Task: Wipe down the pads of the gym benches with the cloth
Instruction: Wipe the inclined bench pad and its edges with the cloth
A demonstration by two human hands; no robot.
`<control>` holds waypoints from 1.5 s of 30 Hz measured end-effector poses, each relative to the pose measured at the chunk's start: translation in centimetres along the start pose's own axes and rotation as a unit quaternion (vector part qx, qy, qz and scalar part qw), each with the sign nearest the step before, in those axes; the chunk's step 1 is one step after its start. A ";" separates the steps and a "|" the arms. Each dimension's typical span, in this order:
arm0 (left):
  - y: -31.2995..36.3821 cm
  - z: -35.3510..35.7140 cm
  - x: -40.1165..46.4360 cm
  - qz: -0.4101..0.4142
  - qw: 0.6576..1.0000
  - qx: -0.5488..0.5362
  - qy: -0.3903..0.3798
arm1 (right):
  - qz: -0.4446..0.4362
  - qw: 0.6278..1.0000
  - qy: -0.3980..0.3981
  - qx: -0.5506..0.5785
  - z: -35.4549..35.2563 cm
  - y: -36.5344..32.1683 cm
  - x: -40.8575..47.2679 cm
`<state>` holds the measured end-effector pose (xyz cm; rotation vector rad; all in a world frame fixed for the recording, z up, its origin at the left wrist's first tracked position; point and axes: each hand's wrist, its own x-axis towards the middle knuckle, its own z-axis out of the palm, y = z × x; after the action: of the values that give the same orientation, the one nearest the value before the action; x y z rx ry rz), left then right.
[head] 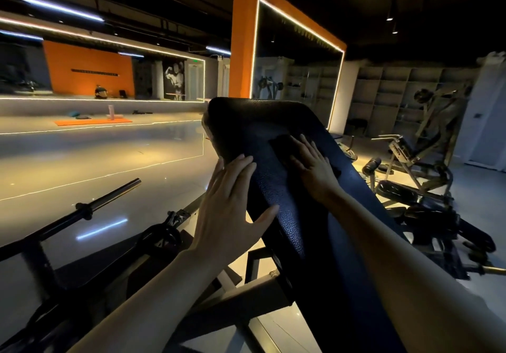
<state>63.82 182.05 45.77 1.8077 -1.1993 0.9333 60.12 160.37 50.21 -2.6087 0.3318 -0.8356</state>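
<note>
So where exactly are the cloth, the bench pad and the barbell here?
cloth (282, 147): head view, on its bare upper left part beyond the fingertips.
bench pad (246, 118): head view, on its upper end.
barbell (109, 195): head view, on the bare shaft past the collar.

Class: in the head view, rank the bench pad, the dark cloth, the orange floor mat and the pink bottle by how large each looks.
1. Bench pad, largest by far.
2. Orange floor mat.
3. Dark cloth; partly under the right hand, so its rank against the far-off mat is unsure.
4. Pink bottle, smallest, but far off.
</note>
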 end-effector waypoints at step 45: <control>1.7 -2.3 1.1 -0.074 0.994 0.025 -0.080 | -0.105 0.993 -0.029 -0.037 0.8 -3.0 -3.6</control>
<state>62.20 183.15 48.09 2.0135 -1.1291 0.7532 58.05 164.45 49.10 -2.7672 0.0728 -0.8262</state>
